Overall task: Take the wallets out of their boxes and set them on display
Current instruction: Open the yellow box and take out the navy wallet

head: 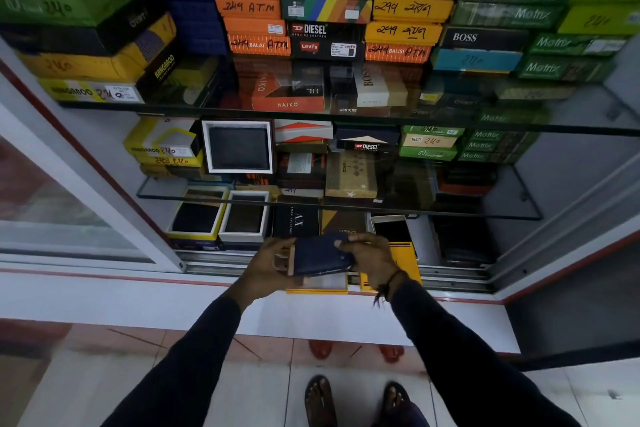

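A dark blue wallet [320,255] is held between both hands just above an open yellow box [317,286] at the front of the cabinet's bottom shelf. My left hand [266,270] grips the wallet's left edge. My right hand [372,258] pinches its right end from above. A yellow lid [405,262] lies behind my right hand. On the bottom shelf at the left, two dark wallets rest in open boxes, one yellow [197,215] and one white [246,215]. Another wallet stands upright in a white box [239,146] on the middle shelf.
Stacked wallet boxes fill the glass shelves [346,116] above. A sliding glass door [69,204] stands at the left, with its metal track [214,262] along the cabinet front. A white ledge [138,302] runs below. My sandalled feet [322,402] stand on the tiled floor.
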Available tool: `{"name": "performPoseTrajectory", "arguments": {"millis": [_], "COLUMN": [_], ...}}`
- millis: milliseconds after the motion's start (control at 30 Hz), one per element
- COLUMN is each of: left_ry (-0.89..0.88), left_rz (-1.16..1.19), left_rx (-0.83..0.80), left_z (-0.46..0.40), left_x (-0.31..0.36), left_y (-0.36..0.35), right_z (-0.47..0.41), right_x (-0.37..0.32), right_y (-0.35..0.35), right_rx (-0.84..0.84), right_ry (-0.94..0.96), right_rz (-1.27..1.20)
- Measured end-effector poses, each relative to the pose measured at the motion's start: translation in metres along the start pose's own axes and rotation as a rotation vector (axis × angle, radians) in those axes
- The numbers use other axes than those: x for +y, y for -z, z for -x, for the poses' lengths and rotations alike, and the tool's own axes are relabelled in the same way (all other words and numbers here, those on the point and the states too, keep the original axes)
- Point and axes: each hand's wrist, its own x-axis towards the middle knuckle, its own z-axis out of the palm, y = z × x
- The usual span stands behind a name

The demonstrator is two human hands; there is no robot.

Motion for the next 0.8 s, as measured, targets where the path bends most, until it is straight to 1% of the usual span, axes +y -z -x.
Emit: {"name": "performPoseTrajectory", "arguments": {"millis": [33, 100, 167, 233, 300, 367, 400, 433, 533, 633, 733, 800], "left_ry": [-0.007, -0.026, -0.027, -0.003, 0.055, 0.080, 0.085, 0.087, 0.094, 0.071, 0.070, 0.068], "left_rz": [0.025, 0.068, 0.162, 0.362, 0.575, 0.681, 0.706, 0.720, 0.751, 0.692, 0.639, 0.558], "left_rx": [-0.014, -0.036, -0.062, -0.129, -0.209, -0.275, -0.299, -0.311, -0.307, -0.266, -0.138, -0.079], "left_z": [0.002, 0.007, 0.011, 0.016, 0.020, 0.022, 0.022, 0.022, 0.024, 0.028, 0.033, 0.036], "left_x": [0.008, 0.023, 0.031, 0.033, 0.034, 0.035, 0.037, 0.036, 0.038, 0.035, 0.026, 0.018], "left_y": [0.002, 0.004, 0.004, 0.000, -0.009, -0.019, -0.022, -0.024, -0.021, -0.013, -0.005, -0.004], "right_z": [0.004, 0.013, 0.021, 0.027, 0.033, 0.039, 0.042, 0.043, 0.038, 0.032, 0.036, 0.049], "right_x": [-0.004, -0.012, -0.015, -0.011, -0.003, 0.002, 0.004, 0.004, 0.004, 0.003, -0.010, -0.020], "right_y": [0.010, 0.026, 0.037, 0.044, 0.044, 0.038, 0.033, 0.030, 0.032, 0.045, 0.068, 0.081], "right_rx": [-0.079, -0.212, -0.298, -0.357, -0.490, -0.627, -0.656, -0.653, -0.557, -0.524, -0.430, -0.387], "right_ry": [-0.057, -0.111, -0.136, -0.181, -0.222, -0.224, -0.207, -0.188, -0.112, -0.053, -0.003, 0.052], "right_rz": [-0.084, -0.133, -0.182, -0.308, -0.426, -0.409, -0.379, -0.359, -0.290, -0.194, -0.177, -0.153]}}
